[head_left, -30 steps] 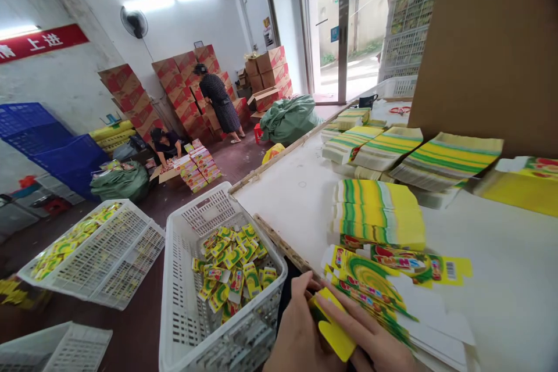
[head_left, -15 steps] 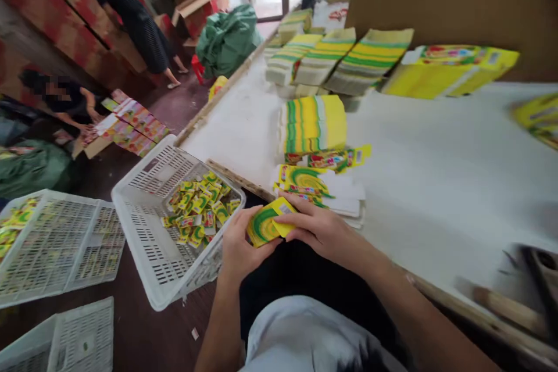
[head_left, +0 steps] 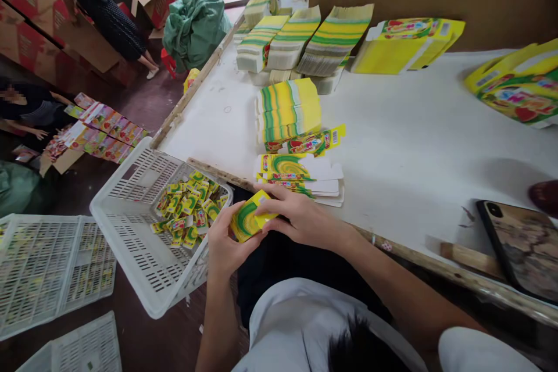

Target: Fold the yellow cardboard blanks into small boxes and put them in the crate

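1. Box (head_left: 247, 219), yellow and green, held at the lower centre of the frame, above the lap, just beside the table edge.
2. Clasped around its left side by the left hand (head_left: 225, 239), grip narrow, apparently for steadiness.
3. Pinched at its right end by the right hand (head_left: 300, 218), with fingers against the flap, probably for control of that end.
4. Near the left hand, left of centre: crate (head_left: 170, 273) with small boxes (head_left: 189, 209), likely placed for easy reach.
5. Above the right hand: flat cartons (head_left: 299, 177) on the table (head_left: 414, 145), seemingly kept close for convenience.
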Demonstrator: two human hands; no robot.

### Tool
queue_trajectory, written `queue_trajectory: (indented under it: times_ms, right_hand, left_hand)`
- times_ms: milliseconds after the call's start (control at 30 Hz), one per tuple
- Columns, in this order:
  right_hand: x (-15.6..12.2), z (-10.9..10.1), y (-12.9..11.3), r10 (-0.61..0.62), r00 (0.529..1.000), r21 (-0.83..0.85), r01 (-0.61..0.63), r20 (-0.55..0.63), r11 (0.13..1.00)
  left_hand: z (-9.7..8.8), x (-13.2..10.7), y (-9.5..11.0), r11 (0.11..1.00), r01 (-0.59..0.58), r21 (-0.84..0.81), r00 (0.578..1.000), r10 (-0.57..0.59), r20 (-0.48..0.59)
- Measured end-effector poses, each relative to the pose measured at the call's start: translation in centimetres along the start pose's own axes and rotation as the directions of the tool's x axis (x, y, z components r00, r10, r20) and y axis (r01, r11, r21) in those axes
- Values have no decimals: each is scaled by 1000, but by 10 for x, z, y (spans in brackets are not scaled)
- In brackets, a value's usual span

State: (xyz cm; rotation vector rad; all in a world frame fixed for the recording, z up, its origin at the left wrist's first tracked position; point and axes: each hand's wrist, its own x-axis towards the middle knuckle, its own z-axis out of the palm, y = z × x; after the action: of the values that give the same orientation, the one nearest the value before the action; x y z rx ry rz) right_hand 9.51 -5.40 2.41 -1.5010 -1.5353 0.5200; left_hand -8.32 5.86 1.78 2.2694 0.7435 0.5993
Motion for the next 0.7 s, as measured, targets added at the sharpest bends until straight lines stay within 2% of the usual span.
queue_trajectory:
  times_ms: [100, 200, 233, 300, 367, 400, 467, 533, 633, 700]
  right_hand:
    - [2, 11, 0, 52, 991, 54, -46, -124, 998]
    - [2, 9, 6, 35, 980, 26, -31, -194, 999]
    - [1, 4, 10, 48, 972, -23, -55, -232, 998]
    - [-2, -7, 22, 125, 934, -174, -191, -335, 966]
    - [-5, -15, 35, 232, 885, -335, -379, -405, 863]
    - [-6, -17, 41, 285, 868, -401, -450, -407, 798]
    - [-8, -17, 51, 358, 855, -488, -510, -375, 708]
    - [-8, -15, 55, 362, 857, -514, -510, -366, 690]
    - [-9, -13, 51, 289, 852, -456, -487, -437, 745]
    - [-11, -11, 42, 250, 827, -303, -440, -503, 845]
  left_hand:
    - [2, 1, 0, 1000, 14, 20, 999, -13, -35]
    - [-5, 2, -14, 997, 65, 30, 997, -64, -41]
    - [-10, 2, -22, 993, 94, 66, 992, -88, -90]
    - [-22, 3, -38, 965, 175, 196, 957, -119, -265]
    - [-31, 4, -51, 921, 263, 288, 898, -125, -423]
    - [-33, 4, -53, 914, 288, 285, 882, -137, -452]
    - [-30, 4, -52, 938, 279, 204, 901, -182, -394]
    - [-20, 2, -43, 968, 232, 95, 947, -203, -251]
    - [2, 0, -27, 974, 220, -62, 970, -225, -89]
    - [19, -1, -18, 944, 236, -230, 968, -250, -31]
